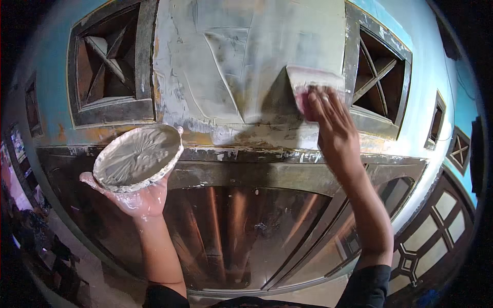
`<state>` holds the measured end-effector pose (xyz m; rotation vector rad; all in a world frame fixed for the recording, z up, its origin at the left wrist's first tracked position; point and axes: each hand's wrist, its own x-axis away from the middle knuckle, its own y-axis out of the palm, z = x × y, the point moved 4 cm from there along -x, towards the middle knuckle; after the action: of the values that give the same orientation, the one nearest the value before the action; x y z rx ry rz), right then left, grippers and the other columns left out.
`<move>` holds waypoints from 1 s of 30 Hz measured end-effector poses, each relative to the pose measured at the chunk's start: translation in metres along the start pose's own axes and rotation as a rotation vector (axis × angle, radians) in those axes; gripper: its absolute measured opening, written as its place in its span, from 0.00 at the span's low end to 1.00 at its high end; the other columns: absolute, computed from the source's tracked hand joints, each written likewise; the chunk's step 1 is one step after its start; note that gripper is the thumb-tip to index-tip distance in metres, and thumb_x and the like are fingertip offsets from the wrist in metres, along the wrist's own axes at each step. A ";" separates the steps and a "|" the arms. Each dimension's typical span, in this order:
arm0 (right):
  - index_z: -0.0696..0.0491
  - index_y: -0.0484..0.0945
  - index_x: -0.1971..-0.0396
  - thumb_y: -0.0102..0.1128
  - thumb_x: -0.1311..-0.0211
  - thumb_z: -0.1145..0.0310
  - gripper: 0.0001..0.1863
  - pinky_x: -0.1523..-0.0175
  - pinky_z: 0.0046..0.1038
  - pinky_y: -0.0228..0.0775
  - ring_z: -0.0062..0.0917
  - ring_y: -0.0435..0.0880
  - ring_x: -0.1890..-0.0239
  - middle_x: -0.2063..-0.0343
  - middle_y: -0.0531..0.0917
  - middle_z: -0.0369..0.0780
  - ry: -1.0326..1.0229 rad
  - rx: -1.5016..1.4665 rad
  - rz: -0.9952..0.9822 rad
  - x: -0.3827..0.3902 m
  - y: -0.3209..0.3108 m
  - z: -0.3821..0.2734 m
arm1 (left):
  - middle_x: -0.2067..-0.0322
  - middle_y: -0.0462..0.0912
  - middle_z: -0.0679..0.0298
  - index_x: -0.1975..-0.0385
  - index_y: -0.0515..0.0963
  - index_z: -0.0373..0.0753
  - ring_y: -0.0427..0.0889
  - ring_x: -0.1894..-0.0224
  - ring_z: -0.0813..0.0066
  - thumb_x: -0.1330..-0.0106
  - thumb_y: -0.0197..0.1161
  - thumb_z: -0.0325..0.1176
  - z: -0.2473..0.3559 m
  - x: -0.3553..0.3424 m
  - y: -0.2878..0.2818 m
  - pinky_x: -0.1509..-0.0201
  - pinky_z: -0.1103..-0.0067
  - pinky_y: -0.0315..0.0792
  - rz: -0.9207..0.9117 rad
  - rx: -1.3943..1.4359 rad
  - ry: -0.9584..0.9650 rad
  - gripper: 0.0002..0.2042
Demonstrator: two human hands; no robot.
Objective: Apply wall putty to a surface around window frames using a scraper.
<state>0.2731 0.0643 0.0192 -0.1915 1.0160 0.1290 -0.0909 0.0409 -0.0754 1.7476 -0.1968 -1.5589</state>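
Observation:
On my left, my left hand (131,200) supports an oval, crusted container (137,156) of grey paste, its thumb sticking out at the left and its palm smeared white. My right hand (334,131) grips a wide, flat scraper (316,77) with a pinkish part under the fingers, held against the plastered wall panel (221,56) beside the right-hand vent's frame. Uneven grey and white coats, ridges and a dark shadow show on the panel; rough orange patches run along its lower edge.
Dark-framed vents with crossed bars (110,64) (377,77) flank the panel. A weathered ledge (231,153) runs below, above dark glass panes (246,231). Light blue wall (49,97) surrounds them; a panelled door (431,236) stands at lower right, and dim clutter (38,220) lies at far left.

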 end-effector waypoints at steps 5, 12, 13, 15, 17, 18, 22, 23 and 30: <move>0.57 0.69 0.31 0.53 0.38 0.79 0.31 0.25 0.48 0.58 0.46 0.68 0.28 0.31 0.72 0.48 -0.015 -0.156 -0.307 0.092 -0.014 -0.060 | 0.24 0.49 0.40 0.25 0.54 0.32 0.47 0.24 0.30 0.46 0.60 0.78 0.000 -0.003 0.011 0.26 0.34 0.48 0.033 -0.090 0.039 0.60; 0.56 0.69 0.31 0.54 0.37 0.84 0.32 0.25 0.48 0.60 0.46 0.68 0.27 0.34 0.75 0.50 -0.014 -0.091 -0.073 0.048 -0.044 -0.026 | 0.25 0.54 0.40 0.26 0.59 0.33 0.51 0.25 0.31 0.41 0.56 0.77 0.004 -0.008 0.002 0.25 0.34 0.48 -0.188 0.001 0.002 0.55; 0.55 0.71 0.31 0.55 0.38 0.85 0.32 0.25 0.47 0.62 0.45 0.69 0.28 0.34 0.75 0.48 -0.024 -0.018 0.015 0.033 -0.041 -0.014 | 0.25 0.54 0.40 0.26 0.59 0.33 0.51 0.25 0.31 0.41 0.56 0.77 -0.003 -0.013 0.002 0.25 0.34 0.48 -0.296 0.065 -0.046 0.55; 0.51 0.71 0.31 0.54 0.40 0.87 0.34 0.26 0.46 0.63 0.42 0.69 0.28 0.33 0.75 0.45 -0.005 0.010 0.086 0.001 -0.027 0.004 | 0.26 0.55 0.40 0.26 0.59 0.33 0.52 0.25 0.31 0.42 0.57 0.77 -0.005 -0.013 0.012 0.25 0.34 0.48 -0.409 0.105 -0.080 0.55; 0.50 0.71 0.31 0.54 0.39 0.86 0.34 0.26 0.46 0.64 0.40 0.69 0.28 0.33 0.75 0.43 -0.012 0.089 0.082 -0.019 -0.019 0.017 | 0.26 0.55 0.40 0.26 0.58 0.32 0.53 0.25 0.31 0.42 0.57 0.77 -0.008 -0.015 0.016 0.25 0.35 0.48 -0.037 -0.074 0.040 0.56; 0.50 0.71 0.31 0.53 0.39 0.86 0.34 0.26 0.46 0.64 0.40 0.69 0.28 0.33 0.75 0.42 -0.028 0.121 0.070 -0.019 -0.008 0.021 | 0.26 0.55 0.40 0.26 0.58 0.32 0.53 0.25 0.31 0.42 0.57 0.77 -0.009 -0.019 0.016 0.25 0.35 0.48 -0.038 -0.073 0.034 0.56; 0.53 0.72 0.32 0.52 0.39 0.87 0.33 0.26 0.47 0.63 0.42 0.69 0.28 0.34 0.75 0.45 -0.001 0.022 -0.020 0.016 0.006 -0.008 | 0.26 0.52 0.37 0.26 0.55 0.28 0.53 0.25 0.30 0.43 0.58 0.77 -0.007 -0.026 0.026 0.26 0.35 0.51 -0.047 -0.152 0.039 0.59; 0.54 0.71 0.32 0.53 0.39 0.86 0.32 0.26 0.48 0.63 0.44 0.69 0.28 0.33 0.75 0.46 0.011 -0.042 -0.083 0.035 0.007 -0.017 | 0.26 0.52 0.37 0.26 0.55 0.28 0.53 0.25 0.30 0.43 0.58 0.77 -0.006 -0.024 0.025 0.26 0.35 0.53 -0.051 -0.144 0.026 0.59; 0.58 0.70 0.31 0.52 0.37 0.76 0.31 0.25 0.50 0.58 0.47 0.67 0.27 0.32 0.72 0.50 -0.040 -0.174 -0.355 0.093 -0.035 -0.067 | 0.25 0.55 0.41 0.28 0.62 0.35 0.53 0.25 0.30 0.42 0.57 0.76 -0.014 -0.021 0.013 0.28 0.33 0.54 -0.117 0.004 -0.043 0.53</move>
<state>0.2729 0.0177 -0.0907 -0.5220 0.9170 -0.1023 -0.0783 0.0505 -0.0514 1.7567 -0.1206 -1.6825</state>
